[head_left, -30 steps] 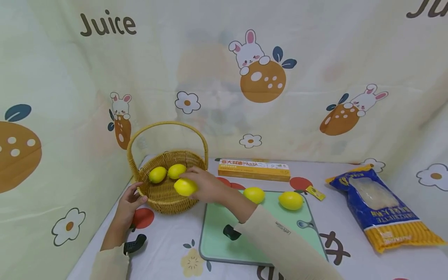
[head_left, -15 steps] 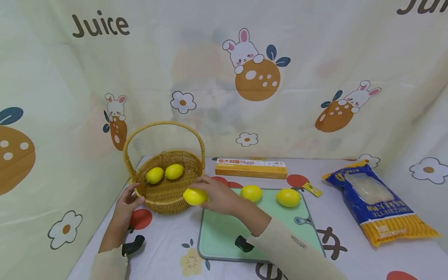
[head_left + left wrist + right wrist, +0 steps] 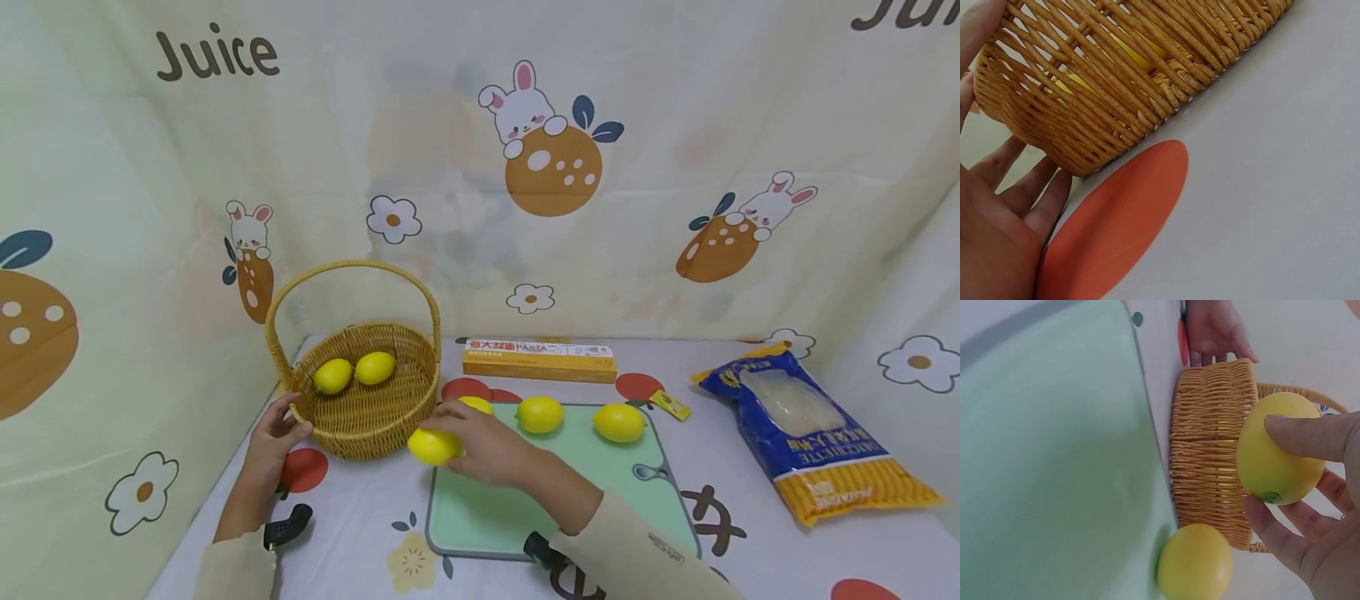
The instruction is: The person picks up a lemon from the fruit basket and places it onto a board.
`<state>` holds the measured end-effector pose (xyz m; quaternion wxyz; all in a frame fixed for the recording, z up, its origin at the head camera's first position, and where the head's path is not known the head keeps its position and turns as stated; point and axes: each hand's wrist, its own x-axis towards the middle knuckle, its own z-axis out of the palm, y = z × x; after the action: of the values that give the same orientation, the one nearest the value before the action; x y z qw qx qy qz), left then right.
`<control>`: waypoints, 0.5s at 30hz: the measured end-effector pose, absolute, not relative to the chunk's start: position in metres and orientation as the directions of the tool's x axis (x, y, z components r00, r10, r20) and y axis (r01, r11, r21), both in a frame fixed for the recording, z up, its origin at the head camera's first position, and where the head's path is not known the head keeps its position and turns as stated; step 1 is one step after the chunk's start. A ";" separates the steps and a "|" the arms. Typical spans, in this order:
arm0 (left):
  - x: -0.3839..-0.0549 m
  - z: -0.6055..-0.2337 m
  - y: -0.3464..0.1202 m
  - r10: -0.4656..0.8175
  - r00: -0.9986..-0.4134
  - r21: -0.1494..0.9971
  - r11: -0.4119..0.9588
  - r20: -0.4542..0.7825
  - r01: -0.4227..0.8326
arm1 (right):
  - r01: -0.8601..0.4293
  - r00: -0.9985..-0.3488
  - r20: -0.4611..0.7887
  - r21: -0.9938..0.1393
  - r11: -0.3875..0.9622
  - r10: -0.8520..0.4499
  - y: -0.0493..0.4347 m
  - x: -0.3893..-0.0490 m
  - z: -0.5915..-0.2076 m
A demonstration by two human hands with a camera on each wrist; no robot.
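Note:
My left hand (image 3: pixel 273 437) grips the left rim of a wicker basket (image 3: pixel 367 442); in the left wrist view its fingers (image 3: pixel 1019 181) reach behind the woven side. Two lemons (image 3: pixel 333 377) lie inside the basket. My right hand (image 3: pixel 491 442) holds another lemon (image 3: pixel 435 447) between thumb and fingers, in front and to the right of the basket, near the left edge of a green cutting board (image 3: pixel 487 521). Behind that hand, a lemon (image 3: pixel 477 405) on the board is partly hidden. Two more, a middle lemon (image 3: pixel 540 414) and a right lemon (image 3: pixel 618 423), rest along the board's far side.
A pasta box (image 3: pixel 540 362) lies behind the board. Off to the right is a blue and yellow pasta bag (image 3: pixel 813 437), with a small yellow packet (image 3: pixel 670 406) between it and the board. The basket's tall handle (image 3: pixel 352 265) arches above it. Printed curtains hang around the table.
My right hand has moved right and nearer, carrying the lemon from over the basket to beside it. The lemon behind that hand has come partly into view. My left hand stays on the rim.

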<state>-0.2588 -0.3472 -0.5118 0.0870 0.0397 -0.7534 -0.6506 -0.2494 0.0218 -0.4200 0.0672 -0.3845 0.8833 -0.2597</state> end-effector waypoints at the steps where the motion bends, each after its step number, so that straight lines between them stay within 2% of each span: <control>1: -0.259 -0.511 -0.347 -0.174 -0.982 0.988 0.150 0.074 0.048 | -0.648 -0.693 0.084 -0.507 0.568 -0.716 0.023 -0.248 -0.421; 15: -0.258 -0.507 -0.345 -0.189 -0.981 0.992 0.125 0.031 0.008 | -0.639 -0.701 0.076 -0.510 0.576 -0.709 0.046 -0.237 -0.440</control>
<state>-0.2579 -0.3449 -0.5071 0.0748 0.0608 -0.7461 -0.6588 -0.2374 0.0465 -0.4399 0.0682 -0.3806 0.8852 -0.2588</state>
